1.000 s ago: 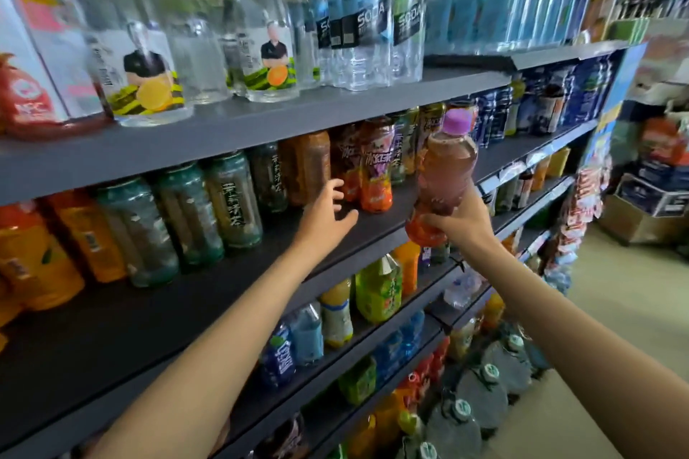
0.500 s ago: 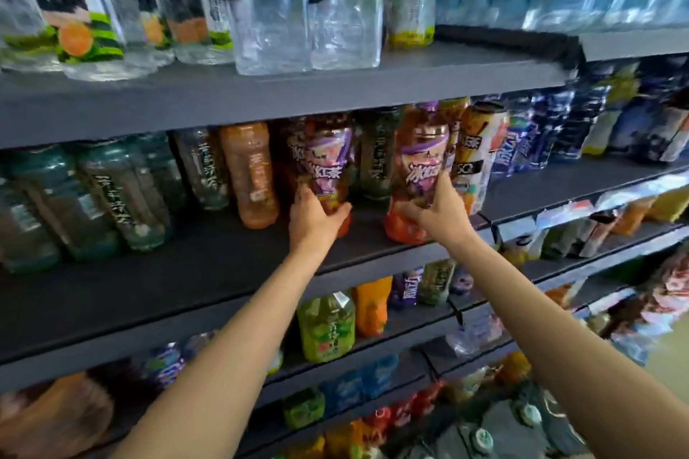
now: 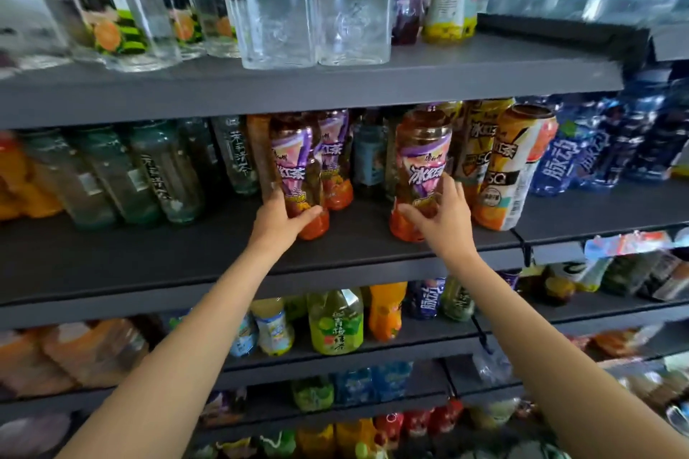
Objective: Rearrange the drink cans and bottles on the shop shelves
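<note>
Two hands — left hand (image 3: 279, 220), right hand (image 3: 441, 222) — apparently each gripping a tea bottle.

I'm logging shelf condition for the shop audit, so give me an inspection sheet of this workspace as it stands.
Surface: dark grey shelf, front strip bare.
Job's things: two purple-label iced tea bottles, left one, right one, both upright.
Clutter: green tea bottles, orange cans, soda water bottles above.
Grippers: left hand grips the left one; right hand grips the right one.
Cables: nothing seen.
Surroundings: lower shelves of mixed drinks.
</note>
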